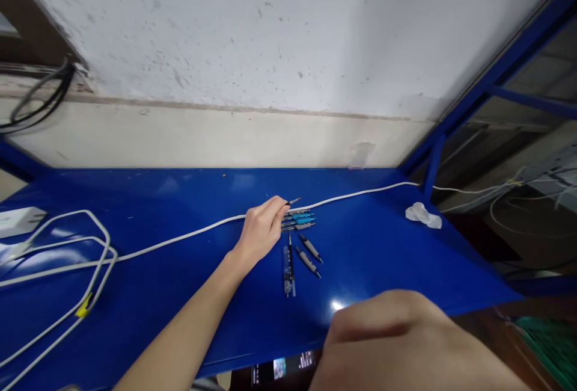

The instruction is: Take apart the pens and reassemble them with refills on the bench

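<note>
My left hand (264,222) is closed, pinching a slim dark pen (295,200) whose pointed end sticks out to the right. Just below its fingers lies a row of several pens with blue and grey barrels (303,219), partly covered by the hand. Nearer to me are two short grey pen barrels (308,261) lying at a slant, beside a clear pen (286,270) and a thin dark pen (291,261). Large and close to the camera, my right hand (396,337) has its fingers curled in; what they hold, if anything, is hidden.
A white cable (180,237) crosses the blue table (383,246) behind the pens and loops at the left near a white adapter (20,222). Crumpled white tissue (422,215) lies at the right. A lit phone screen (282,368) shows below the front edge.
</note>
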`<state>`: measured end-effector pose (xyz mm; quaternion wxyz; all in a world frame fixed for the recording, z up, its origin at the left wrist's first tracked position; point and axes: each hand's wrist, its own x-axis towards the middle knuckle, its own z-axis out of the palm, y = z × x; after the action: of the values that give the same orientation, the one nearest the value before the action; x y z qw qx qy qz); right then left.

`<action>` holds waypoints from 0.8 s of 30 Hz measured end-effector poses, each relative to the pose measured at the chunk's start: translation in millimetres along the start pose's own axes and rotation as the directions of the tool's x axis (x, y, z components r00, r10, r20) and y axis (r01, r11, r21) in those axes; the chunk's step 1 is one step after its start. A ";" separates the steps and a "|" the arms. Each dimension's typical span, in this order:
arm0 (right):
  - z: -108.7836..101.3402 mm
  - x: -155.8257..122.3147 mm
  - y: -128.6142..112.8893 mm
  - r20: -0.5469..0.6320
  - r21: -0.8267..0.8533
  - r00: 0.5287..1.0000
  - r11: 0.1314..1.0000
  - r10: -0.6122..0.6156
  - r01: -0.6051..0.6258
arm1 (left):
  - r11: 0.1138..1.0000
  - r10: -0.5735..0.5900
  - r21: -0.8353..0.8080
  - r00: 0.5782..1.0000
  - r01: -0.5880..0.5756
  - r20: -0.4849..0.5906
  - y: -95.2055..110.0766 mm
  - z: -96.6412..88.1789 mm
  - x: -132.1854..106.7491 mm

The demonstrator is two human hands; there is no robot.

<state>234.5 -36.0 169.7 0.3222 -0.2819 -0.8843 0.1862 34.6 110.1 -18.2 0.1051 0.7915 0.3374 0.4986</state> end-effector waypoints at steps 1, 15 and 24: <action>4.6 5.5 -1.2 0.095 0.038 0.995 0.999 0.010 -0.014 | 1.000 -0.004 -0.002 1.000 0.004 0.003 -0.4 -0.1 0.4; 90.0 -18.5 96.8 0.177 -0.290 0.895 0.891 0.410 -0.351 | 0.997 -0.071 -0.012 0.996 0.072 0.049 0.7 -1.3 2.9; 108.2 -19.8 99.4 0.179 -0.322 0.898 0.886 0.403 -0.333 | 0.997 -0.074 -0.001 0.996 0.074 0.046 0.5 -1.0 3.9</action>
<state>211.7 12.5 31.5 0.1272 -0.4639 -0.8640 0.1486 35.0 112.1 -14.7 0.1324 0.7897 0.3632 0.4764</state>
